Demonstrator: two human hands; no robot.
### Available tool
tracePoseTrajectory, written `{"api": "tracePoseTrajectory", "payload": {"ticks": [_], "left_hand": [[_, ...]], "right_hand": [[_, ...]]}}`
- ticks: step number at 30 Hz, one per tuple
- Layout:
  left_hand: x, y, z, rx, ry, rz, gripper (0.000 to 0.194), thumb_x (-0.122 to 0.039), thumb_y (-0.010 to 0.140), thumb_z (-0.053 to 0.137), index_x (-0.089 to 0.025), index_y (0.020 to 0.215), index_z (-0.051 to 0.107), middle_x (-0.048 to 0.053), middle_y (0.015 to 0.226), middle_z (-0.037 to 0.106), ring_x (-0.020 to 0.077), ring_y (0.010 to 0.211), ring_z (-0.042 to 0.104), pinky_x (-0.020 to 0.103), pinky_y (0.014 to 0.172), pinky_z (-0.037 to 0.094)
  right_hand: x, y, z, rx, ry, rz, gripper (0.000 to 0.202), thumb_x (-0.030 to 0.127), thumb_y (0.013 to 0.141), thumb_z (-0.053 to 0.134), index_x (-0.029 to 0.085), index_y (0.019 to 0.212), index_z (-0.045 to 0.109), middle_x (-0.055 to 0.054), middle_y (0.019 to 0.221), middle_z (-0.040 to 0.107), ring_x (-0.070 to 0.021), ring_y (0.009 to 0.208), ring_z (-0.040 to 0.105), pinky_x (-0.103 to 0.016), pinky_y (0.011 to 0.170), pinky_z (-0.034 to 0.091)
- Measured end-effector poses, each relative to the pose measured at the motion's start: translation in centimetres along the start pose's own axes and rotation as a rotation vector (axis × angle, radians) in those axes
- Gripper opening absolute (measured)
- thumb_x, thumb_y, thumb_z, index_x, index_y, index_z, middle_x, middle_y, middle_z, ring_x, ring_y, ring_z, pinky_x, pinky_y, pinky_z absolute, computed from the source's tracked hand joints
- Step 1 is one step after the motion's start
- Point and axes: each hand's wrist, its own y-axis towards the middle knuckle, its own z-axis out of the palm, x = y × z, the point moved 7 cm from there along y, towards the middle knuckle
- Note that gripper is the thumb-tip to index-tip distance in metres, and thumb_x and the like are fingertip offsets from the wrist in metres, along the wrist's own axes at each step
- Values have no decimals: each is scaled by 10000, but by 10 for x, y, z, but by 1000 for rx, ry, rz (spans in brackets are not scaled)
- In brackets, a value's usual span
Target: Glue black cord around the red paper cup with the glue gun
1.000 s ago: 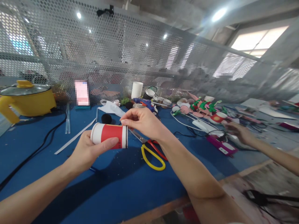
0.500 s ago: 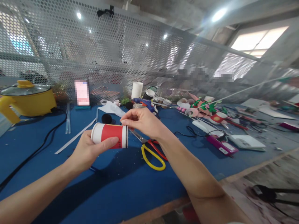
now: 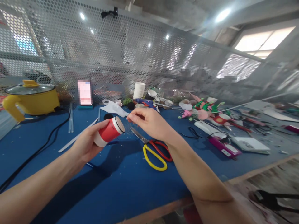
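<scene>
A red and white paper cup (image 3: 109,132) is tilted in my left hand (image 3: 88,140), whose thumb lies along its upper side and whose fingers are hidden beneath. The cup's base faces up and to the right, with a dark line running round its rim. Just right of the cup and apart from it, my right hand (image 3: 149,124) has thumb and forefinger pinched together; whatever they hold, if anything, is too small to make out. Scissors (image 3: 156,158) with one yellow and one red handle lie on the table below my right hand. A black round thing (image 3: 108,116) is partly hidden behind the cup.
A yellow electric pot (image 3: 35,101) and a phone on a stand (image 3: 85,92) are at the back left. Behind my right hand sit a blue glue gun (image 3: 147,102) and stacked white cups (image 3: 139,90). A purple power strip (image 3: 224,147) and craft pieces crowd the right.
My left hand has turned the cup so its base now points up and right. My right hand has come away from the cup's rim, slightly to the right, still pinched.
</scene>
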Motion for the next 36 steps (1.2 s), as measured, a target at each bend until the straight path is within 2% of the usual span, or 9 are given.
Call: {"api": "tracePoseTrajectory", "payload": {"ticks": [4, 6, 10, 16, 21, 27, 30, 33, 36], "left_hand": [[1, 1, -4, -36, 5, -12, 157, -146, 762, 509, -99, 773, 658, 56, 633, 665, 112, 501, 574, 191, 497, 485], [2, 1, -3, -21, 13, -16, 164, -147, 769, 503, -90, 793, 655, 62, 651, 667, 112, 510, 573, 195, 507, 487], [6, 1, -2, 18, 34, -32, 181, -152, 777, 494, -84, 787, 661, 65, 648, 667, 112, 508, 568, 194, 500, 477], [6, 1, -1, 57, 119, 61, 139, -208, 725, 589, -107, 759, 678, 53, 675, 679, 110, 542, 571, 183, 519, 458], [4, -1, -1, 46, 189, 138, 149, -202, 644, 672, -116, 764, 683, 45, 698, 695, 119, 572, 590, 190, 551, 453], [1, -4, -2, -9, 256, 214, 107, -211, 589, 716, -142, 652, 665, 1, 588, 661, 103, 540, 574, 181, 545, 455], [-4, -9, -2, -27, 361, 303, 132, -239, 578, 722, -147, 655, 666, 1, 594, 655, 114, 540, 570, 192, 540, 460], [-9, -16, 2, -10, 578, 410, 148, -234, 567, 722, -155, 684, 677, 2, 595, 656, 132, 525, 565, 209, 515, 463], [-12, -23, 9, 34, 801, 538, 122, -204, 571, 706, -175, 688, 684, -2, 588, 656, 146, 512, 562, 211, 476, 452]], "right_hand": [[8, -7, 10, 126, 28, -50, 76, 195, 717, 587, 153, 780, 597, -14, 771, 590, -108, 692, 528, -241, 649, 413], [9, -10, 15, 140, 39, -64, 115, 198, 686, 627, 158, 787, 590, -12, 789, 573, -109, 704, 513, -246, 660, 411], [8, -13, 21, 132, 37, -70, 39, 182, 712, 596, 159, 714, 564, 0, 751, 539, -102, 678, 488, -250, 654, 396], [3, -16, 25, 196, 185, 36, 187, 320, 669, 638, 162, 731, 559, -1, 740, 554, -109, 666, 489, -246, 626, 398], [-3, -19, 29, 172, 259, 106, 90, 238, 710, 581, 164, 683, 537, 18, 663, 543, -85, 584, 460, -227, 574, 384], [-7, -22, 31, 209, 334, 174, 130, 271, 699, 596, 153, 701, 540, 19, 661, 533, -82, 587, 455, -221, 558, 370], [-11, -22, 30, 257, 447, 214, 143, 286, 723, 574, 145, 721, 553, 26, 636, 515, -70, 568, 443, -210, 537, 351], [-21, -21, 31, 259, 627, 275, 188, 319, 763, 522, 142, 706, 549, 22, 622, 530, -64, 556, 457, -203, 523, 344], [-32, -23, 40, 242, 859, 373, 192, 312, 748, 536, 146, 651, 531, 28, 570, 534, -57, 509, 463, -196, 494, 336]]}}
